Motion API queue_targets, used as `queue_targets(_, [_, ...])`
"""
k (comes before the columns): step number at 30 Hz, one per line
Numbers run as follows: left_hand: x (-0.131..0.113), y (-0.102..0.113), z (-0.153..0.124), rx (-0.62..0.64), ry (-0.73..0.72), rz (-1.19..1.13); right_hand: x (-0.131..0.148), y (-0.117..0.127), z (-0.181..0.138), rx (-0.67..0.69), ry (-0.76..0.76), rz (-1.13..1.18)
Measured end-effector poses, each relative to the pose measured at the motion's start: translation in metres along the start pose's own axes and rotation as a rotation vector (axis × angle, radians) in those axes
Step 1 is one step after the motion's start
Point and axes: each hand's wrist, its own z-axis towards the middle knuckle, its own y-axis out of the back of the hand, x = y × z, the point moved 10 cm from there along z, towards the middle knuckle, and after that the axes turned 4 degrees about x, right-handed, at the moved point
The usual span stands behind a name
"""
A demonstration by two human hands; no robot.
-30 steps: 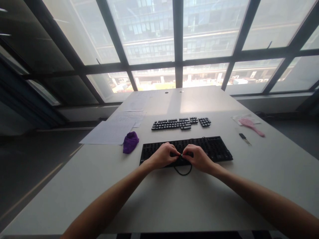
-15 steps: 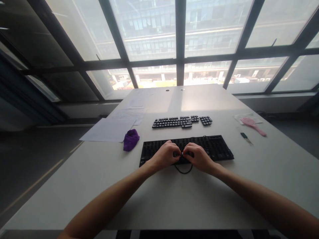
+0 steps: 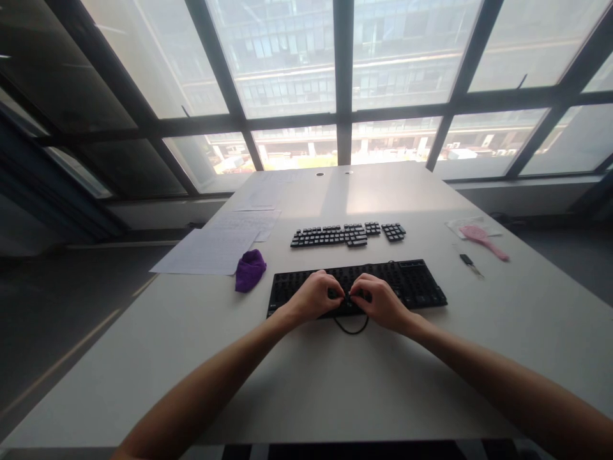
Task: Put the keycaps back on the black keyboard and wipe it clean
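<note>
A black keyboard [image 3: 416,284] lies flat on the white table, its keycaps off over much of what shows. My left hand [image 3: 317,295] and my right hand [image 3: 378,300] meet over its middle, thumbs and forefingers pinched close together. Whatever small thing sits at the fingertips is too tiny and dark to make out. The hands cover the middle part of the keyboard. A loop of black cable [image 3: 352,333] sticks out at its near edge. Behind it, loose black keycaps [image 3: 318,237] are laid out in rows and blocks.
To the left are a purple cloth [image 3: 249,271] and white paper sheets [image 3: 204,251]. At the right lie a pink hairbrush [image 3: 481,239] on a clear plastic bag and a small black-handled tool with thin wires [image 3: 466,260]. Large windows stand beyond the table's [image 3: 383,191] far edge.
The view has shifted slightly. My pinched fingertips have moved a little apart over the keyboard; a pale spot seen between them before no longer shows clearly.
</note>
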Motion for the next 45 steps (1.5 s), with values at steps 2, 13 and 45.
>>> queue_targets(2, [-0.001, -0.001, 0.000, 0.004, -0.011, 0.015, 0.000, 0.000, 0.000, -0.004, 0.000, 0.005])
queue_targets(13, [-0.025, -0.006, -0.007, 0.069, -0.110, 0.266, 0.008, -0.003, -0.001, 0.056, 0.072, -0.093])
queue_targets(45, [0.046, 0.023, 0.101, -0.163, 0.212, 0.366, -0.072, 0.064, 0.089, -0.029, -0.198, -0.551])
